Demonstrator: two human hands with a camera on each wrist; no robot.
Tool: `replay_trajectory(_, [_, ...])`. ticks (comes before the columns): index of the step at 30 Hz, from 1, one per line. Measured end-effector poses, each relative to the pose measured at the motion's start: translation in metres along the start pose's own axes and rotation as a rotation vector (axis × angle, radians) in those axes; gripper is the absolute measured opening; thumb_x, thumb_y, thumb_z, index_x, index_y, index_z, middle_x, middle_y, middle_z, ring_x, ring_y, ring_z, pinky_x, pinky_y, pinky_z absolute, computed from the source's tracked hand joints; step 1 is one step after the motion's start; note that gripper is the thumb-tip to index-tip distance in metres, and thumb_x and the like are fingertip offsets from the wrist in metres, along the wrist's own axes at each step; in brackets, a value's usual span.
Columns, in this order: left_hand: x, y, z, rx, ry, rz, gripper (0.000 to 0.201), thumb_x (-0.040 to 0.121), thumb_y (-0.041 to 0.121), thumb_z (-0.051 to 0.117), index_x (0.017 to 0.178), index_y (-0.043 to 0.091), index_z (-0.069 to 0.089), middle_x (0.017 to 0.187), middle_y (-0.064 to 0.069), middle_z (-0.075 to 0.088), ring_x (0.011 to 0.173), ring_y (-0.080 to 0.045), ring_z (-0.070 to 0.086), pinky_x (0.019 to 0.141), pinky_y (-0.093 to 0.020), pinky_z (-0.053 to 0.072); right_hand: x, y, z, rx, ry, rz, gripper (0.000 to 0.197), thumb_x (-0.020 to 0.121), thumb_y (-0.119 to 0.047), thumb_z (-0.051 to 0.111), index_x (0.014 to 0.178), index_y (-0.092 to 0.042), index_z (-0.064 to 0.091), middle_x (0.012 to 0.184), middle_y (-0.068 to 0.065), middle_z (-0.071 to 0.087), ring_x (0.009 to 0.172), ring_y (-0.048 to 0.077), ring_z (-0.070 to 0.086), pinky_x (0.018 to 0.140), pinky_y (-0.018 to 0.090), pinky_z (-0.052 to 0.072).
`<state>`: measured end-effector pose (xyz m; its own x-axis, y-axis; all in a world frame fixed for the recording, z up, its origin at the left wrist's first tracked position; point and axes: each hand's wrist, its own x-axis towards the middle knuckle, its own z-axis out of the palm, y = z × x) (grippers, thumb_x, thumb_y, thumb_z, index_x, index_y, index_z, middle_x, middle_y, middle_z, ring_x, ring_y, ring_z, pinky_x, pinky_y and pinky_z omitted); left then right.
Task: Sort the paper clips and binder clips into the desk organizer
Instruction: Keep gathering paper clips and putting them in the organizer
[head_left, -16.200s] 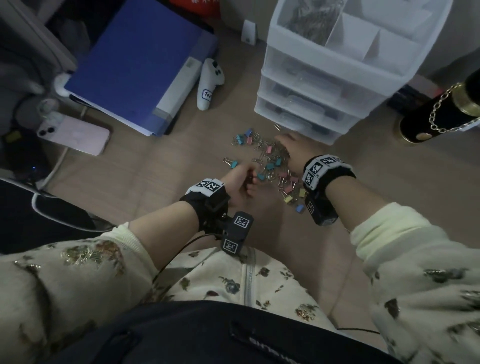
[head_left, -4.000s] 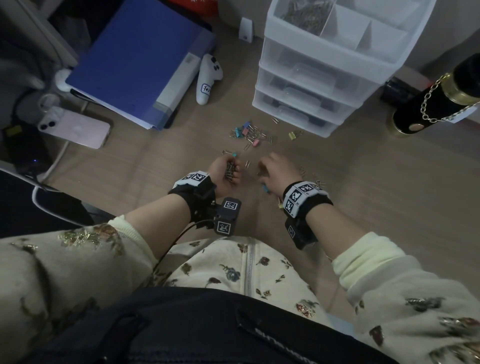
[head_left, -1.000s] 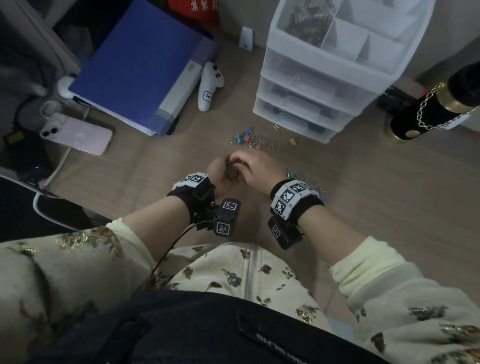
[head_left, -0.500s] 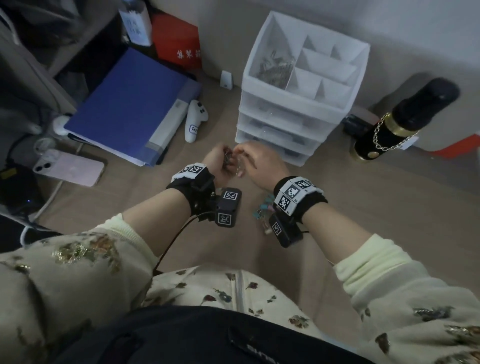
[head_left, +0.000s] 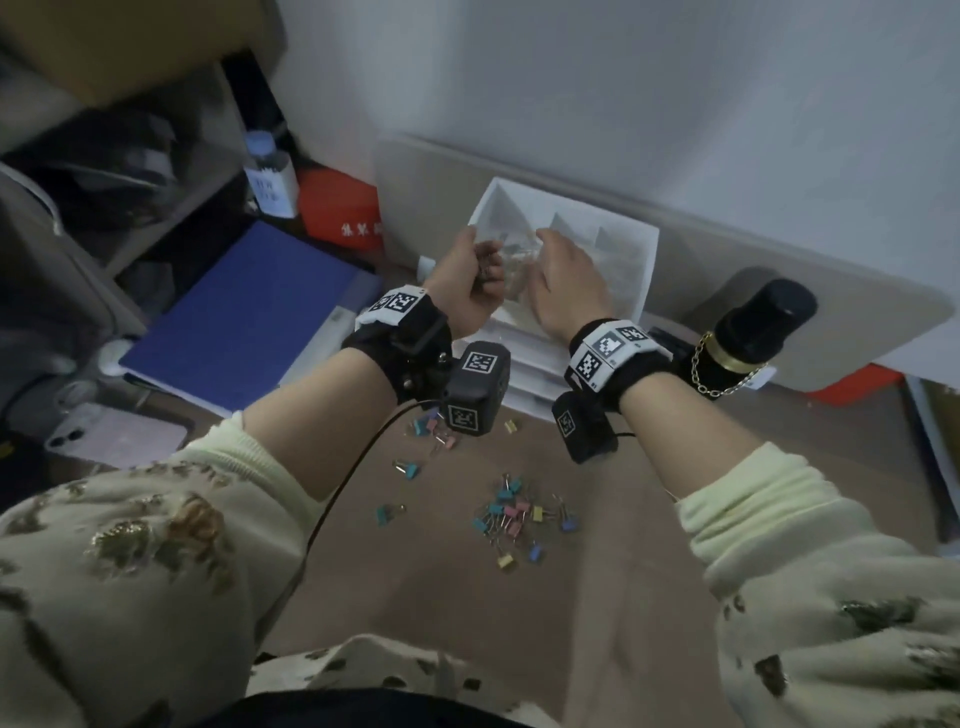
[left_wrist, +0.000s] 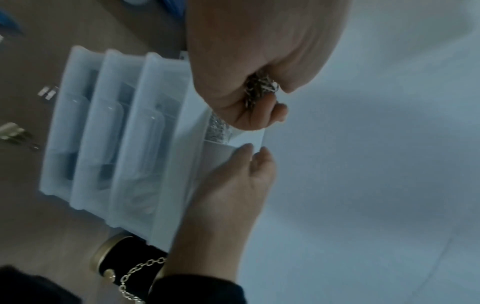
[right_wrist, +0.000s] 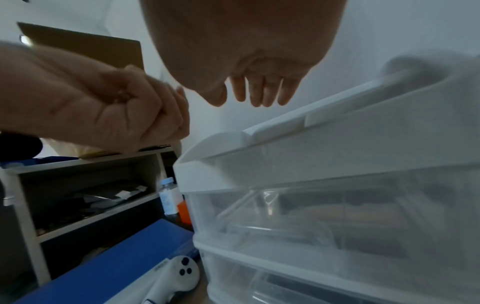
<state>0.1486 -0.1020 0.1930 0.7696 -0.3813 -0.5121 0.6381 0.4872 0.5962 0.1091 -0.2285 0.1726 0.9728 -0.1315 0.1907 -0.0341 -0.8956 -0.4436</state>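
A home desk corner: a blue binder (head_left: 244, 317), pink phone (head_left: 117, 434), game controller (right_wrist: 172, 281) and cluttered shelves (right_wrist: 85, 197).

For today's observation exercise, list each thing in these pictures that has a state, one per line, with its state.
Left hand: grip curled round a bunch of silver paper clips, above the organizer.
Right hand: fingers relaxed, holding nothing.
White plastic desk organizer: open-topped, drawers closed, one compartment holding paper clips.
Coloured binder clips: loose on the wooden desk.
Blue folder: closed, flat.
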Motion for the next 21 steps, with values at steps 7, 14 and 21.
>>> replay_trajectory(7, [0.031, 0.009, 0.038, 0.007, 0.037, -0.017, 0.041, 0.099, 0.036, 0.036, 0.066, 0.011, 0.045, 0.054, -0.002, 0.045, 0.046, -0.012, 0.042, 0.037, -0.013, 0.034, 0.019, 0.013, 0.027, 0.106, -0.01, 0.112, 0.042, 0.098, -0.026, 0.035, 0.136, -0.007, 0.037, 0.141, 0.015, 0.042, 0.128, 0.031, 0.042, 0.105, 0.046, 0.036])
replay_trajectory(14, [0.052, 0.013, 0.042, -0.023, 0.133, 0.038, 0.035, 0.096, 0.031, 0.039, 0.066, 0.013, 0.043, 0.06, -0.002, 0.041, 0.051, -0.014, 0.042, 0.05, -0.022, 0.035, 0.025, 0.01, 0.034, 0.337, 0.084, 0.108, 0.042, 0.101, -0.03, 0.027, 0.136, -0.011, 0.041, 0.132, 0.01, 0.054, 0.118, 0.026, 0.052, 0.099, 0.039, 0.041])
replay_trajectory(21, [0.066, 0.009, 0.031, -0.027, 0.091, 0.032, 0.041, 0.091, 0.043, 0.043, 0.1, 0.009, 0.062, 0.106, -0.01, 0.063, 0.088, -0.025, 0.057, 0.084, -0.032, 0.047, 0.019, 0.012, 0.046, 0.153, 0.134, 0.071, 0.044, 0.101, -0.028, 0.027, 0.143, -0.017, 0.035, 0.148, 0.002, 0.039, 0.134, 0.018, 0.038, 0.109, 0.038, 0.032])
